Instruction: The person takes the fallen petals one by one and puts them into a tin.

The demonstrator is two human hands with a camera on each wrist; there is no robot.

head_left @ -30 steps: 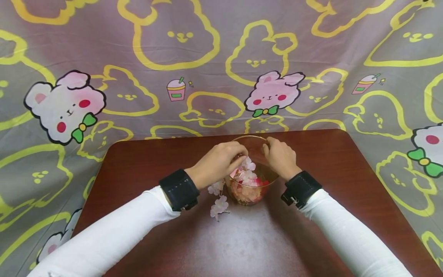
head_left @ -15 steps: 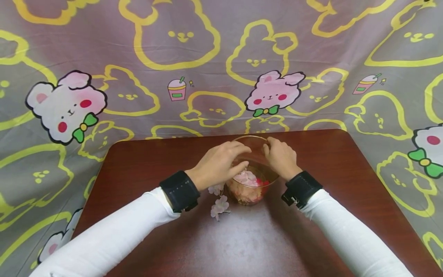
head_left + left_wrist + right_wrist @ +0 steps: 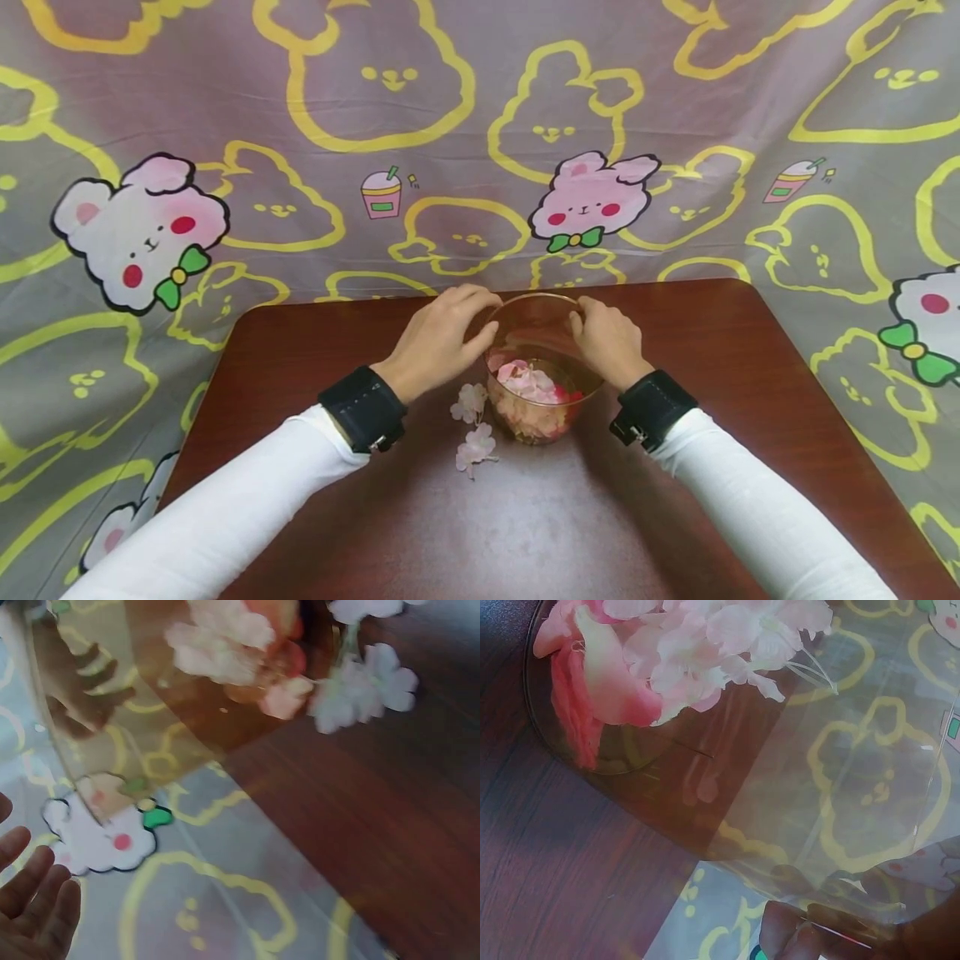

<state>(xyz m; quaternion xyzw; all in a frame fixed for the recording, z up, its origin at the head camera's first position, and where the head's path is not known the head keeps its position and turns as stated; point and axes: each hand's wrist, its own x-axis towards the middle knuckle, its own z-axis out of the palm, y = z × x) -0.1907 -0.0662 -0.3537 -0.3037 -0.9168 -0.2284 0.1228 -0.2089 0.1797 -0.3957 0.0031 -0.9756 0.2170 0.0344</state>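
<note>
Glass, amber-tinted, the bowl [image 3: 543, 367] stood mid-table [image 3: 675, 500] holding pink petals [image 3: 529, 385]. The right hand [image 3: 609, 340] pinched its rim; the left hand [image 3: 442, 340] hovered beside it, fingers loosely spread, empty. Two blossoms [image 3: 472, 425] lay just left of the bowl.

One clear amber-tinted glass bowl [image 3: 542, 367] on one dark red-brown wooden table [image 3: 675, 467], two pale pink fabric blossoms [image 3: 472, 425] beside it, two hands in shot.

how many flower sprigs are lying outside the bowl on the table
2: one pale pink blossom sprig beside the clear glass bowl, near the left wrist; another pale pink blossom sprig just nearer the camera. More may be hidden.
</note>
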